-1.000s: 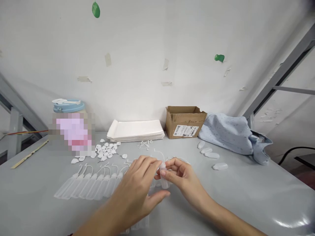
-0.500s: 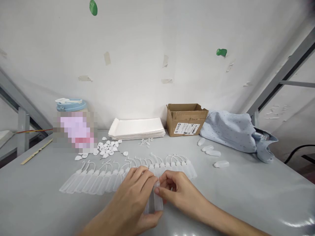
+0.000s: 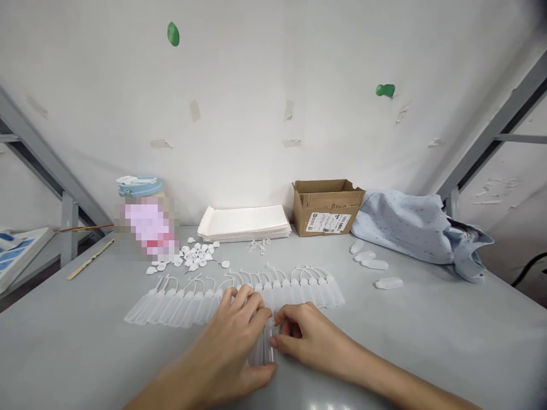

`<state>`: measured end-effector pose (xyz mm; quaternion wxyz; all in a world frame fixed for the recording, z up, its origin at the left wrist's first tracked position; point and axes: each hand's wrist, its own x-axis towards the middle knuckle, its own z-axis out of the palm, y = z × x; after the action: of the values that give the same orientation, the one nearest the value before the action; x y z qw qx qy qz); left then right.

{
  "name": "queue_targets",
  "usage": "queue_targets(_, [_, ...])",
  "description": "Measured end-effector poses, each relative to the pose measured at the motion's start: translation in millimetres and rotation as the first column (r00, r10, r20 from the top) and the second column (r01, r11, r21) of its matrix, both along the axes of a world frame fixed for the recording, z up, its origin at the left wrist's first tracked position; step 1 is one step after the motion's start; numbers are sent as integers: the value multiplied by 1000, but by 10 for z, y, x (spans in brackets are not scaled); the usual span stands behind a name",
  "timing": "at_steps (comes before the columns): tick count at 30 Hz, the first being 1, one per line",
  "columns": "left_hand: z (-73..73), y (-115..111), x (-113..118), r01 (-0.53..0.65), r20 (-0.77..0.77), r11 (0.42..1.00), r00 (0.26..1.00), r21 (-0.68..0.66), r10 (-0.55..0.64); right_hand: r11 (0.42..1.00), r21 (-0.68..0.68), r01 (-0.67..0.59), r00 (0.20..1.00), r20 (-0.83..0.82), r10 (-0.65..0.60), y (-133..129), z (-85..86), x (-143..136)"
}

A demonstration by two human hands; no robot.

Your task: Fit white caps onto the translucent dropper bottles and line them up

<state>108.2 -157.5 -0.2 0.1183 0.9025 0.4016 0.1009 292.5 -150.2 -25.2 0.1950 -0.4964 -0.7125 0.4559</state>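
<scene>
Bottle (image 3: 270, 344), translucent, one: between the hands, long axis running away from the body, tipped end farthest. Neither hand clearly nearer. Left hand (image 3: 239, 336): arched along the bottle's left side, thumb by its near end, fingers toward the tip; firmness of hold cannot be told. Right hand (image 3: 305, 336): curled, thumb and forefinger at the bottle's right side; whether pinching or only pressing cannot be told. Row of tipped bottles (image 3: 318, 293): beyond both hands, on bench (image 3: 405, 347). Small white pieces (image 3: 200, 259): beyond, left. Loose bottles (image 3: 390, 283): beyond right hand, rightward.
</scene>
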Motion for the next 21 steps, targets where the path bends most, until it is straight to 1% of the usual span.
queue_targets(3, [0,8,-17,13,-14,1000,1000,-6,-13,1000,6,2,1000,14,-2,4,-3,-3])
queue_targets(7, [-9,10,-25,22,-16,999,1000,23,-22,1000,-10,-1,1000,19,2,8,1,3])
queue_targets(10, [9,0,-20,28,-13,999,1000,29,-28,1000,-14,-2,1000,14,2,5,5,10])
queue_targets(15, [44,-16,-31,8,-24,1000,1000,9,-7,1000,-29,5,999,40,-4,2,26,5])
queue_targets(21, [-27,-42,-113,11,1,1000,1000,18,-11,999,-45,3,999,44,-1,-3,68,6])
